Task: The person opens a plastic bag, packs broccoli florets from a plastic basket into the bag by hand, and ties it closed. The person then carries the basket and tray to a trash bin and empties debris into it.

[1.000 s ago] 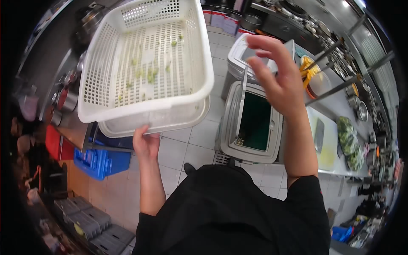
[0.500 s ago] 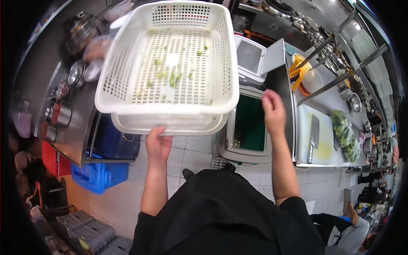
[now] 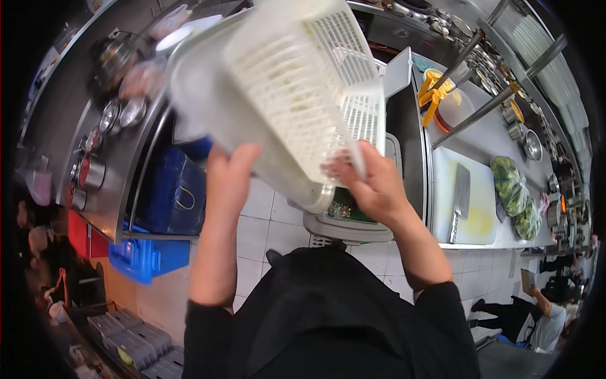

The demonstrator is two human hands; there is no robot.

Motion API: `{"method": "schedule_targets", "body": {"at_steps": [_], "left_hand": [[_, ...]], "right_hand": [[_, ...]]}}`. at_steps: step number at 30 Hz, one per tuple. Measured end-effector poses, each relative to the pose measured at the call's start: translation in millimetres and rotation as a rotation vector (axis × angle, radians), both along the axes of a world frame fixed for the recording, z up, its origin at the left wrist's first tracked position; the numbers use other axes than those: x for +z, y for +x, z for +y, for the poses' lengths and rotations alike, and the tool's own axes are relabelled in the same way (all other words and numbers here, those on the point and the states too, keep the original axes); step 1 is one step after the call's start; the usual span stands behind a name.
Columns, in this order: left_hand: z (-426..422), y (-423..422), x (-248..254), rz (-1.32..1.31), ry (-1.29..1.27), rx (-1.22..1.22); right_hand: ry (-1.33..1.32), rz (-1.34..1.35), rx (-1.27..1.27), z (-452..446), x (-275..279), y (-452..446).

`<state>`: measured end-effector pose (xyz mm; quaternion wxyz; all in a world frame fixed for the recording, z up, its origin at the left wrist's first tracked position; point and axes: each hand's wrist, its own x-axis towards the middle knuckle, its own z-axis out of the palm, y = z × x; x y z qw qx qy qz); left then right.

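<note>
A white perforated basket is tilted in front of me, its right side low, and blurred by motion. Small green scraps cling to its inside. Against its left side is a smooth white tub, also blurred. My left hand is closed on the tub's near edge. With fingers wrapped round the basket's right side, my right hand holds it from the near right. Below the basket stands a grey-rimmed bin with a dark green inside, mostly hidden by the basket and my hand.
To the right, a cleaver lies on a white cutting board, beside bags of green vegetables. Metal bowls sit on the left steel counter, above a dark blue container. A person is at lower right.
The basket has tipped from nearly level to steeply tilted, shifting right over the bin. My right hand, free before, now grips the basket. My left hand still holds the tub.
</note>
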<state>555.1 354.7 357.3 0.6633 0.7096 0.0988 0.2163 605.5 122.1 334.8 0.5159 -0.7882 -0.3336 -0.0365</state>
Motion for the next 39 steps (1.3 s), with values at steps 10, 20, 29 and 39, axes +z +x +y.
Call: {"method": "schedule_targets", "body": {"at_steps": [10, 20, 29, 39], "left_hand": [[-151.1, 112.6, -4.2, 0.264, 1.185, 0.002], [-148.1, 131.3, -10.7, 0.069, 1.445, 0.18], [-184.4, 125.6, -27.4, 0.047, 1.356, 0.083], [-156.0, 112.2, 1.3, -0.101, 1.295, 0.174]], "right_hand": [[1.115, 0.689, -0.126, -110.1, -144.2, 27.9], [1.06, 0.654, -0.308, -218.1, -173.8, 2.3], [1.176, 0.67, -0.2, -175.7, -156.3, 20.3], [0.914, 0.447, -0.252, -216.3, -144.7, -19.3]]}}
